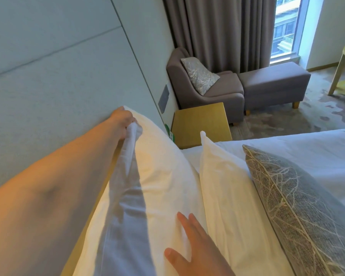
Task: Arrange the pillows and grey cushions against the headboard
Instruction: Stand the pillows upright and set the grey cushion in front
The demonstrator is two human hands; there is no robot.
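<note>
**Pillow held up at the headboard**

The left hand point(122, 120) gripped the top edge of a white pillow point(159, 176) against the headboard point(58, 86). The right hand point(195, 248) pressed flat, fingers straight, on its face. A second white pillow point(223, 176) and grey cushion point(299, 206) leaned beside it.

A single head-worn camera looks down and forward, close over the bed point(287, 144), toward the headboard point(58, 80).

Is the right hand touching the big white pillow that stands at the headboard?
Touching. The head view shows the right hand lying flat, its straight fingers pressing on the front of the big white pillow.
</note>
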